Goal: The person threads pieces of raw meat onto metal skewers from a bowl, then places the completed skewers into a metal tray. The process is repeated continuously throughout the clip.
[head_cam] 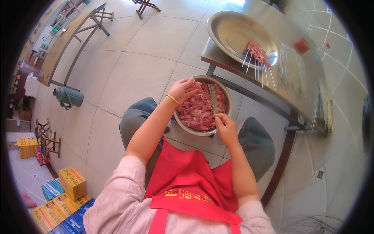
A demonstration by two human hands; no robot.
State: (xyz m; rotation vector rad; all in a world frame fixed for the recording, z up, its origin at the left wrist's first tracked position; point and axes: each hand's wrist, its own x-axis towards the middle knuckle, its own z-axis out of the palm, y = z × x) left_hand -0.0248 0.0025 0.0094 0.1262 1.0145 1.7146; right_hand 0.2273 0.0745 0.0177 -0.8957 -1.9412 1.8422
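Before me stands a round metal basin (pixel 229 96) full of raw meat pieces (pixel 195 112). A bundle of thin skewers (pixel 214 99) lies across the meat, its lower ends reaching over the near rim. My right hand (pixel 226 128) pinches the lower end of a single thin skewer (pixel 207 98), close beside the bundle. At the skewer's upper end, over the basin's far left part, my left hand (pixel 184 90) has its fingertips closed on a small piece of meat (pixel 197 84). Whether the skewer's tip is inside that piece, I cannot tell.
On the metal table (pixel 248 74) at right, a large basin (pixel 228 32) holds several meat skewers (pixel 257 54). Loose skewers (pixel 290 70), a red object (pixel 302 45) and a bottle (pixel 323 49) are there too. A thermos flask (pixel 68 97) and stacked boxes (pixel 71 182) are at left.
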